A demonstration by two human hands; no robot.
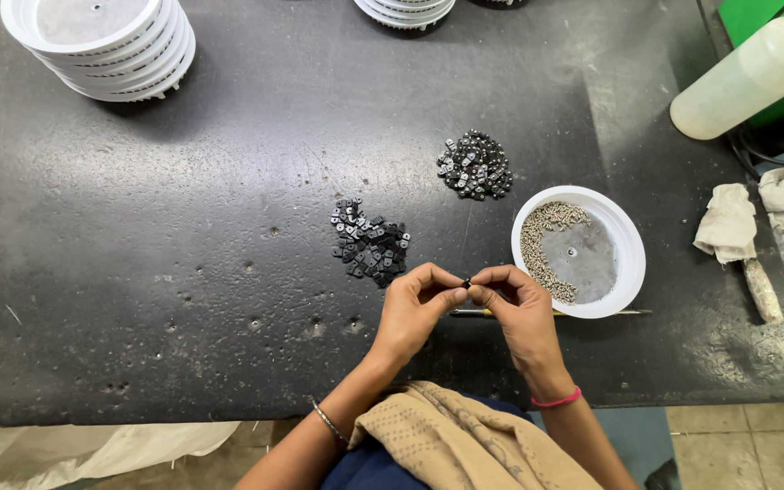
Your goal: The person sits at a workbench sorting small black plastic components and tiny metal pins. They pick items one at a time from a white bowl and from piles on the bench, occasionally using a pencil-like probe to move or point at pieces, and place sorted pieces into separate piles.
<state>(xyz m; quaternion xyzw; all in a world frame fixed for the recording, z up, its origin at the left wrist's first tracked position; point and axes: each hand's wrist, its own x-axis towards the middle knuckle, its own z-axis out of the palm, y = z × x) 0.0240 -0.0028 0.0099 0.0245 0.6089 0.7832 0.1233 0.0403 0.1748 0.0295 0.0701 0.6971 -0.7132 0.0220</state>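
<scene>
at the near edge of the dark table (138,272), close to its middle, the left hand (413,313) and the right hand (517,313) meet fingertip to fingertip. both are pinched shut on one small black part (466,283), held between them just above the surface. under the hands a thin tool with a yellow grip (478,313) lies flat along the table, its metal tip reaching past the right hand.

just beyond the left hand lies a loose pile of small black pieces (370,243). to the right of the hands sits a white round dish (628,249) with small grey metal bits (546,240) heaped along its left side. farther in, a second heap of black pieces (475,165) lies apart from the first.

by the right edge lie crumpled white rags (728,222), and near the far right corner a pale plastic bottle (755,77) lies tilted. at the far left corner stands a stack of white round dishes (102,45); another white stack (406,11) touches the far edge.
</scene>
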